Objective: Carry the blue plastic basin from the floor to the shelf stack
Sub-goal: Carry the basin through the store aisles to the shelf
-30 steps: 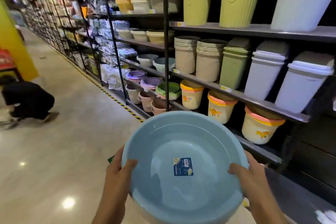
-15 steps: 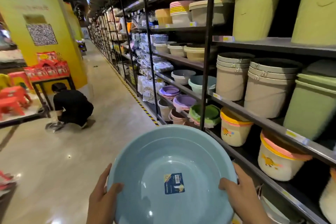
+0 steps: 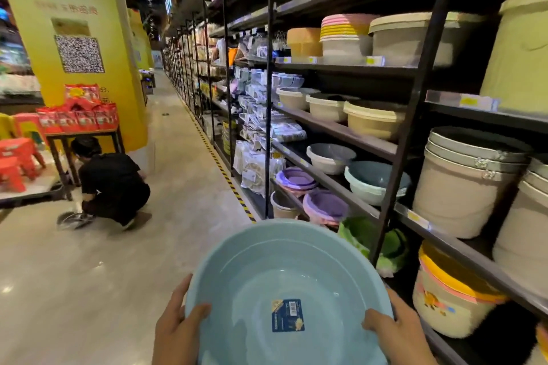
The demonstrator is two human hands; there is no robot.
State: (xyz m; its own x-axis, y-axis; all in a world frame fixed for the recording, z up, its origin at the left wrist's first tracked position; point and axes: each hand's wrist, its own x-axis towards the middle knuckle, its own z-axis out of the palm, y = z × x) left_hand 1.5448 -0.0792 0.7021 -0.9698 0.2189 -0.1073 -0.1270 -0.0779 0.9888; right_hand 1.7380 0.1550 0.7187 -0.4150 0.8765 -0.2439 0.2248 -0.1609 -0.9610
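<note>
Pickup done: basin (image 3: 284, 290) is off the floor, left hand (image 3: 175, 332) and right hand (image 3: 397, 332) clamped on opposite rims, just left of the shelf (image 3: 335, 130); still left: set it on the basin stack (image 3: 375, 182).

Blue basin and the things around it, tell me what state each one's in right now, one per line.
blue basin: lifted off the floor, upright, empty, label stuck inside.
left hand: gripping the basin's left rim.
right hand: gripping the right rim.
teal basin on shelf: upright, apparently nested in a stack.
crouching person: low by the red stools.
</note>
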